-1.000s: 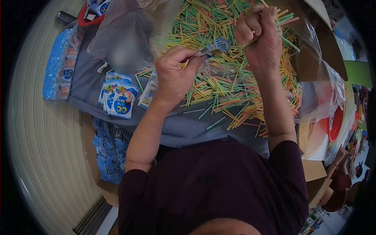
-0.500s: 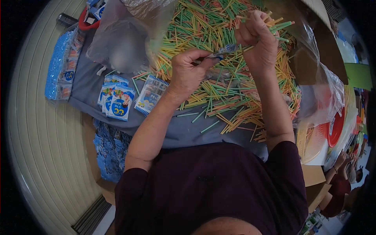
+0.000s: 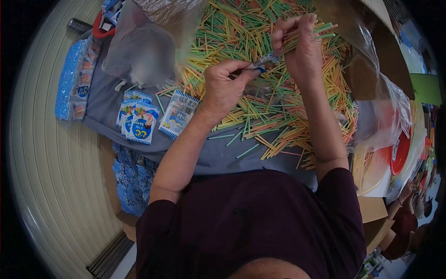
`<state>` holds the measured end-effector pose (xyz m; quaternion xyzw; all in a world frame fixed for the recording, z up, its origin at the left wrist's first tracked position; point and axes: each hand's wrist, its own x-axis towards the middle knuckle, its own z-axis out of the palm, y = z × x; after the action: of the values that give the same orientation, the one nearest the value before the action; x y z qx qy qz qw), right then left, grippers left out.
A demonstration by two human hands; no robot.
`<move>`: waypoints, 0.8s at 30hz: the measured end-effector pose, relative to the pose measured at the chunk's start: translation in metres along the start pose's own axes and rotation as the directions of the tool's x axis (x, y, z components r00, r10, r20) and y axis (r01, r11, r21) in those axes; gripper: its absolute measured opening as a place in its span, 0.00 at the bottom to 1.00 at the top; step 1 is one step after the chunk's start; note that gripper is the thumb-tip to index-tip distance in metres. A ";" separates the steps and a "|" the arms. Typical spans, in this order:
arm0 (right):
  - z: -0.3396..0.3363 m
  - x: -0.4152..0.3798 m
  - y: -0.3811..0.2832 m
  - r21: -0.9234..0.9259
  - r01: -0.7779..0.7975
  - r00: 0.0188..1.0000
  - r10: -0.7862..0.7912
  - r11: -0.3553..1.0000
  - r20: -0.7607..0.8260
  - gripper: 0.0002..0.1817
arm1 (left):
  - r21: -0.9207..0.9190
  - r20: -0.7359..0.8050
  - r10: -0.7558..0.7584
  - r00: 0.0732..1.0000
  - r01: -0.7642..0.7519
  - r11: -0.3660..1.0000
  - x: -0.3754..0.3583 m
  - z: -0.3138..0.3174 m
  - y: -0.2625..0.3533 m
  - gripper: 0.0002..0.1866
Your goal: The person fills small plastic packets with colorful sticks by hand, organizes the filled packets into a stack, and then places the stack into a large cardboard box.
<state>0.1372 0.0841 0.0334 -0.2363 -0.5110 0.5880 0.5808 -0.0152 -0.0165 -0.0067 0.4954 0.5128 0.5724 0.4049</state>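
My left hand [image 3: 226, 83] pinches a small blue-and-white packet [image 3: 265, 60] between thumb and fingertips, its far end pointing at my other hand. Across the palm of my right hand [image 3: 304, 56] lies a bunch of thin coloured sticks [image 3: 326, 30], held by the fingers and thumb, with ends poking out to the right. Both hands are over a large heap of green, yellow and orange sticks [image 3: 241, 35]. Left of my left forearm, several printed packets [image 3: 142, 123] overlap on the grey cloth, and another flat packet [image 3: 179, 113] rests beside it.
A clear plastic bag [image 3: 148, 56] stands left of the heap. Further left are a bundle of packed sachets [image 3: 76, 79] and a red container [image 3: 100, 28]. Cardboard [image 3: 378, 56] and plastic film [image 3: 388, 100] border the right side. Another person's arm [image 3: 395, 207] shows at far right.
My right hand's fingers have loosened and spread, and the sticks in it now lie more level. It has shifted slightly left. My left hand with the packet has hardly moved.
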 end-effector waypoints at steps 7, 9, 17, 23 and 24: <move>0.007 -0.007 0.000 0.062 0.052 0.997 -0.056 0.997 0.057 0.29 | -0.003 -0.027 -0.050 0.998 0.050 0.999 -0.001 -0.006 0.001 0.07; 0.020 -0.012 -0.007 -0.053 0.098 0.994 -0.095 0.994 0.045 0.28 | -0.020 -0.034 -0.028 0.999 0.028 0.999 0.000 -0.005 0.002 0.07; 0.019 -0.013 0.003 -0.381 0.360 0.888 -0.189 0.852 0.418 0.32 | -0.032 0.041 0.044 0.998 -0.043 0.999 -0.001 -0.009 0.003 0.10; 0.022 0.001 -0.017 -0.513 0.257 0.899 -0.009 0.819 0.438 0.32 | -0.326 0.026 -0.015 1.000 0.023 0.945 0.008 -0.003 0.012 0.11; 0.024 0.004 -0.022 -0.511 0.264 0.897 -0.013 0.818 0.442 0.32 | -0.357 0.031 -0.022 0.999 0.032 0.934 0.012 -0.001 0.013 0.11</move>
<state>0.1253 0.0753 0.0624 -0.2250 -0.7889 0.4043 0.4044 -0.0182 -0.0068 0.0082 0.4139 0.4019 0.6439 0.5026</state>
